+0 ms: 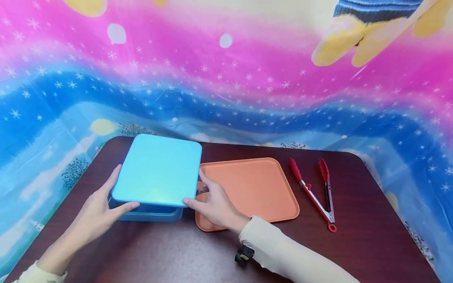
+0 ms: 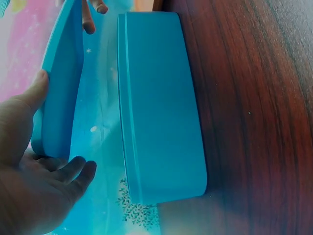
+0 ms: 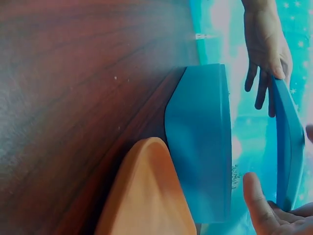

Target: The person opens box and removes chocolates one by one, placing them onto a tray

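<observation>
A square light-blue lid (image 1: 159, 169) hangs above a blue plastic box (image 1: 152, 214), with a gap between the two plain in both wrist views. My left hand (image 1: 93, 212) holds the lid by its left side and front left corner. In the left wrist view the thumb lies on the lid's (image 2: 61, 93) upper face, with other fingers beneath. At the right side my right hand (image 1: 216, 204) grips the lid, thumb at the front right corner. Below it, the box (image 2: 159, 107) stands on the table; the lid hides most of its inside.
An orange tray (image 1: 247, 188) lies right of the box, partly behind my right hand. Farther right, red-tipped metal tongs (image 1: 318, 200) lie spread on the dark wooden table (image 1: 368, 220). A patterned cloth (image 1: 226, 78) hangs behind the table.
</observation>
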